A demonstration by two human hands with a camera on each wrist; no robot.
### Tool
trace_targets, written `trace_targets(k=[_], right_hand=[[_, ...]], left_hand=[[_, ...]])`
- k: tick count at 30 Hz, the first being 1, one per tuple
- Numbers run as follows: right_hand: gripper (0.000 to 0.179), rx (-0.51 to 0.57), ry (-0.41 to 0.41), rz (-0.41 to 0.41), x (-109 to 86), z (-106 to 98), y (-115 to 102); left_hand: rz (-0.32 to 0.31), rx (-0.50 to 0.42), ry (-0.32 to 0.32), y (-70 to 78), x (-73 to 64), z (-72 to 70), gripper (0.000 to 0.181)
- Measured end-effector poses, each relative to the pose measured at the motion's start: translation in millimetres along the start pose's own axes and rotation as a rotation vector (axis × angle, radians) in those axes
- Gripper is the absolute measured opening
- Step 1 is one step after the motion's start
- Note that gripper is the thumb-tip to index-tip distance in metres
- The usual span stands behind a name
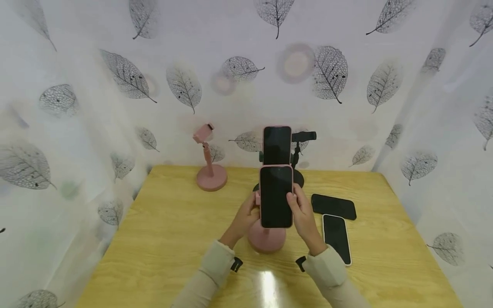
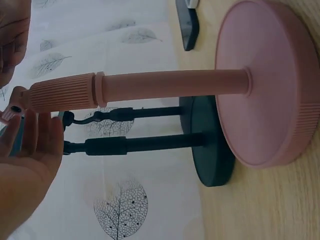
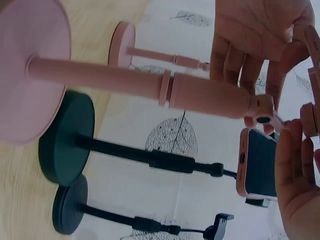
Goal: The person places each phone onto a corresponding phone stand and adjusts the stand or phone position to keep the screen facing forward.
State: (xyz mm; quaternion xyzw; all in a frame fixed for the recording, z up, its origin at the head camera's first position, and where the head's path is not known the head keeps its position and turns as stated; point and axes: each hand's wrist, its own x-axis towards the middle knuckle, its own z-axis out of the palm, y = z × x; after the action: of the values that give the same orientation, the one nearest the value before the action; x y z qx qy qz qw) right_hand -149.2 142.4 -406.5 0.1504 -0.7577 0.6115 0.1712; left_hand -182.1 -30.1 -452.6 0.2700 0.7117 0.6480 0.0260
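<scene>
A phone (image 1: 276,196) in a pink case stands upright in the clamp of a pink phone stand (image 1: 266,239). My right hand (image 1: 305,214) grips the phone's right edge, thumb on the front and fingers behind. On the opposite side my left hand (image 1: 244,216) holds the pink clamp at the phone's left edge. From the left wrist, the stand's ribbed neck (image 2: 62,93) shows with left-hand fingers close under its joint. The phone's back is mostly out of sight in the wrist views.
Behind is a dark green stand (image 3: 67,140) carrying another pink-cased phone (image 1: 277,145). A black stand (image 1: 304,136) is beside it. A second pink stand (image 1: 212,177) stands back left. A dark phone (image 1: 334,206) and a white-edged phone (image 1: 337,239) lie on the right.
</scene>
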Motion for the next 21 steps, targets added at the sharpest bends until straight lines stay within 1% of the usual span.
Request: trace_targets(k=[1,3,4,5,7,8,10,11,14,15,17,19,20,21], right_hand=[[0.024,-0.043,-0.008,-0.023,-0.6,-2,0],[0.028,-0.113,-0.034,-0.058,-1.8,-5,-2],[0.03,-0.143,-0.048,-0.073,-2.3,-6,-5],[0.031,-0.167,-0.059,-0.084,-2.7,-6,-8],[0.036,-0.176,-0.071,-0.091,-3.0,-5,-14],[0.038,-0.165,-0.072,-0.094,-3.2,-4,-16],[0.04,-0.13,-0.064,-0.079,-4.6,0,-18],[0.04,-0.119,-0.058,-0.073,-5.7,2,-15],[0.041,-0.104,-0.035,-0.063,-12.2,9,-3],[0.041,-0.105,-0.033,-0.067,-14.7,11,2],[0.041,-0.119,-0.029,-0.1,-18.1,14,9],[0.042,-0.132,-0.045,-0.114,-19.9,13,10],[0.044,-0.14,-0.064,-0.111,-20.0,11,10],[0.045,-0.138,-0.085,-0.101,-19.3,9,8]], left_hand=[[-0.014,0.048,-0.02,-1.4,0.3,1.8,0.047],[-0.014,0.154,-0.055,-4.8,1.7,5.1,0.045],[-0.011,0.192,-0.059,-6.0,2.4,6.3,0.043],[0.003,0.241,-0.052,-6.7,2.7,7.1,0.038],[0.058,0.318,-0.03,-7.2,3.3,7.6,0.031],[0.062,0.335,-0.018,-7.3,3.2,7.3,0.027],[0.058,0.344,0.004,-6.7,1.7,5.7,0.022],[0.041,0.333,0.014,-5.9,0.4,4.9,0.021],[-0.024,0.275,0.016,-4.9,-4.6,2.4,0.019],[-0.039,0.26,0.014,-5.1,-6.7,1.6,0.02],[-0.065,0.236,0.009,-6.2,-10.5,0.7,0.019],[-0.066,0.244,-0.002,-6.5,-12.9,-0.3,0.02],[-0.068,0.213,0.004,-6.7,-14.4,-0.8,0.02],[-0.062,0.206,0.007,-2.2,-16.3,-1.6,0.021]])
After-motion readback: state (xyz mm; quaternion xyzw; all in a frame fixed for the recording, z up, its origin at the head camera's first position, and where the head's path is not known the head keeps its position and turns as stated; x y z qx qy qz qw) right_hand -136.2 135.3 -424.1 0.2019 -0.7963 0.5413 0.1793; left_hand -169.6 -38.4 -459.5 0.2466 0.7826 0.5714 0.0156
